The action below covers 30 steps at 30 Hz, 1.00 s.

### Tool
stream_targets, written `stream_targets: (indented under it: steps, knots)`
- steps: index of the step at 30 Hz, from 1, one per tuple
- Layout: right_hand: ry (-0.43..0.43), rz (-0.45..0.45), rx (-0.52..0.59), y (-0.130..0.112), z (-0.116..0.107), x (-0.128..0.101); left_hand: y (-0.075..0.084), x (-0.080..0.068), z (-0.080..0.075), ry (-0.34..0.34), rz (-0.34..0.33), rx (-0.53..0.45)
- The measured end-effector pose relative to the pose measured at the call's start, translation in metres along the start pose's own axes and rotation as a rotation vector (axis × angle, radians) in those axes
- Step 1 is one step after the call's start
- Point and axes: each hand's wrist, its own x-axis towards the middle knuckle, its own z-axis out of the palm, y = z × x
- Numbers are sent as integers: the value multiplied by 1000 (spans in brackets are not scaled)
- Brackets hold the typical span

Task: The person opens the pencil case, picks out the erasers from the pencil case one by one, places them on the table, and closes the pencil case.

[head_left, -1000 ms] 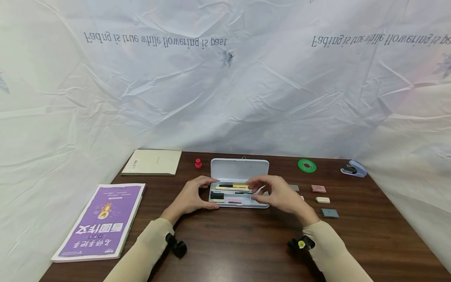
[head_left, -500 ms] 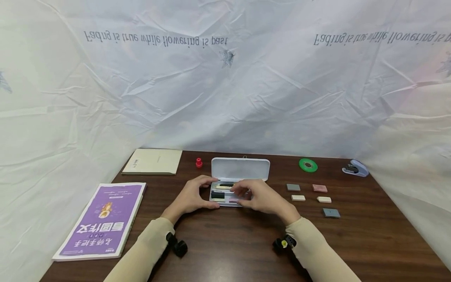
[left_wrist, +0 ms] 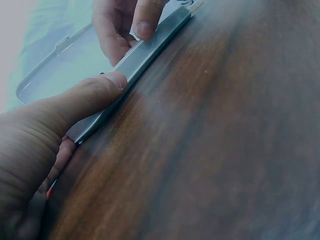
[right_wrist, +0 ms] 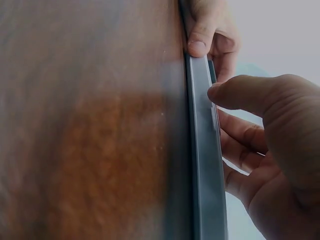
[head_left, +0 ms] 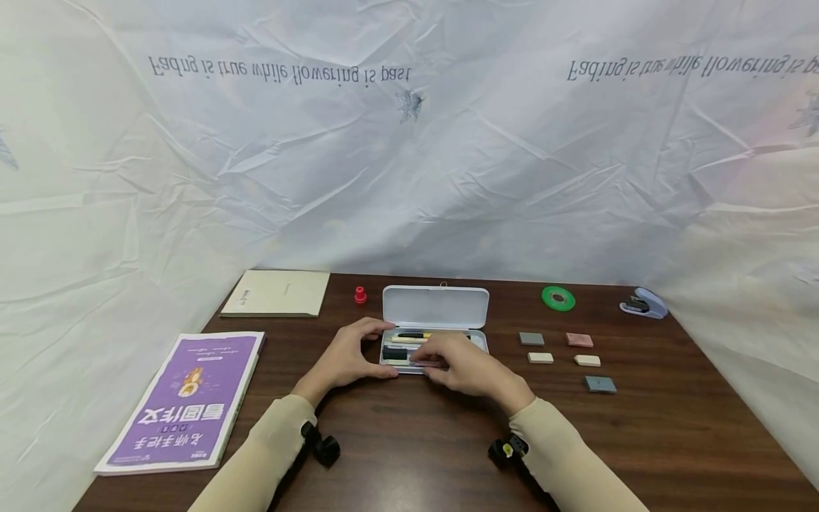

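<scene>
An open grey pencil case lies mid-table, its lid tipped back and pens and a dark block in its tray. My left hand grips the case's left end, with the thumb against the front wall. My right hand reaches into the front of the tray. Its fingers curl down onto a pink eraser, which is mostly hidden. The right thumb lies on the front rim. In the right wrist view the left hand's thumb shows at the rim's far end.
Several erasers lie right of the case on the brown table. A green tape roll and a stapler sit at the back right. A red stamp, a beige notebook and a purple book lie to the left.
My right hand has slid left from the case's right end to the front of the tray, uncovering the erasers on the table. The left hand and the case have stayed put.
</scene>
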Motion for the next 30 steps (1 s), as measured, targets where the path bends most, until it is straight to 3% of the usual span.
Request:
stream_targets:
  steps: [15, 30]
  knots:
    - [54, 59, 69, 3, -2, -3, 1, -1, 0, 0, -15, -1]
    - [143, 46, 88, 6, -29, -16, 1, -1, 0, 1, -26, -9]
